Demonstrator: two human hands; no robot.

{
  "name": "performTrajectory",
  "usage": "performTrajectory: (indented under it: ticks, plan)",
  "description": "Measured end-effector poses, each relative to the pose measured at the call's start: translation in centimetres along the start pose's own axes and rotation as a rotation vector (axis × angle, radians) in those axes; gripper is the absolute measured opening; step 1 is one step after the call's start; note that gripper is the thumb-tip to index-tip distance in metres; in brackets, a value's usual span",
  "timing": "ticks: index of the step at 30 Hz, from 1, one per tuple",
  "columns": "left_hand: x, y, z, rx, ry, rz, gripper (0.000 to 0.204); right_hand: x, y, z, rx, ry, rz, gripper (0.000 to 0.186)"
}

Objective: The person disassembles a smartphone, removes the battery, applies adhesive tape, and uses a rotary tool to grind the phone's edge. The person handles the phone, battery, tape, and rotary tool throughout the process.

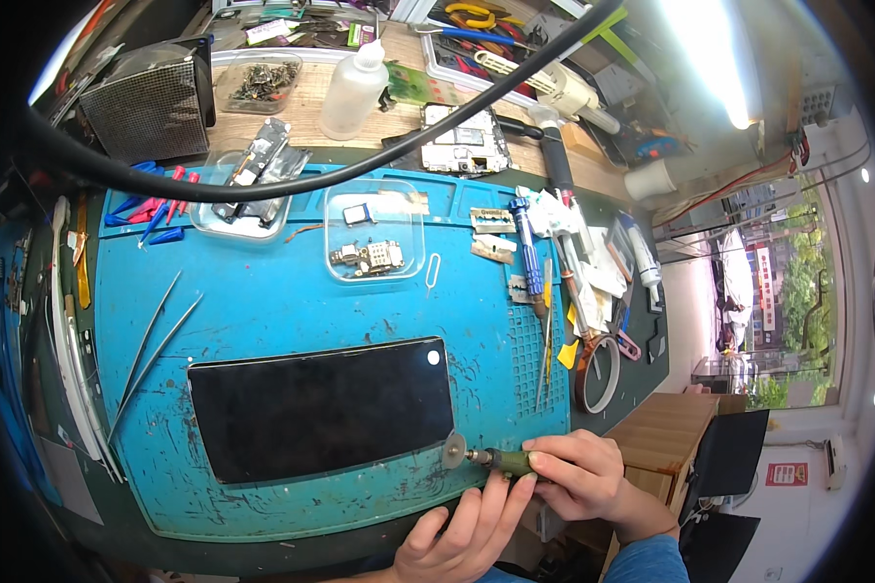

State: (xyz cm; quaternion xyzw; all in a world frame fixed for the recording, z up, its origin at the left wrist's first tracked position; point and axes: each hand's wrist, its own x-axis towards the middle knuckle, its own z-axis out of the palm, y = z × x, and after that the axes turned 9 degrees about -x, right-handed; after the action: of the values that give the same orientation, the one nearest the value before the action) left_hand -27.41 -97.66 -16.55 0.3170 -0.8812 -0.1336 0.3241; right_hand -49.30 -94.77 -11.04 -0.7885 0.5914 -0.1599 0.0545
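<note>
Both my hands are at the mat's lower right edge, around a small green rotary tool with a thin round cutting disc at its tip. My right hand grips the tool's body between thumb and fingers. From below, my left hand has its fingertips against the same body, just behind the metal collar. The disc sits beside the lower right corner of a black phone screen, which lies flat on the blue mat. Whether disc and screen touch I cannot tell.
Tweezers lie left of the screen. Beyond it stand clear plastic boxes with phone parts and a squeeze bottle. Blades, a blue screwdriver and a tape roll lie rightward. A black cable crosses the upper view.
</note>
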Motion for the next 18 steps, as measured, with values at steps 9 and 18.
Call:
performTrajectory:
  ticks: [9, 18]
  plan:
    - [-0.31, 0.15, 0.07, 0.017, -0.032, 0.005, 0.037, -0.07, 0.01, 0.05, 0.003, 0.004, 0.003, 0.049]
    - [0.39, -0.17, -0.17, -0.046, 0.045, -0.004, 0.036, 0.06, -0.01, 0.04, 0.003, 0.008, 0.002, 0.049]
